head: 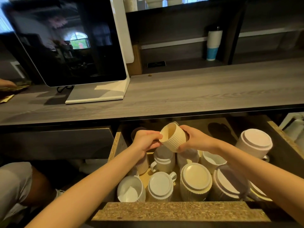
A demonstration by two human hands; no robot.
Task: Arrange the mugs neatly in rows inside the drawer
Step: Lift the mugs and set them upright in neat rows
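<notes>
Ribbed mug's [172,138] handle hidden.

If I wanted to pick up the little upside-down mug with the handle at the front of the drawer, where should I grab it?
Take the upside-down mug by its handle, which sticks out to the upper right with open space around it. Come from above: other mugs crowd its sides, so the body is harder to wrap.

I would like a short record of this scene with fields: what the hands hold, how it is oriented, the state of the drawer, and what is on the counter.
held item: ribbed cream mug, above the drawer
grip: left hand at its rim, right hand at its base
orientation: tilted, opening toward the left hand
drawer: open; several mugs inside, most upside down, not in clear rows
counter: white-framed screen
</notes>
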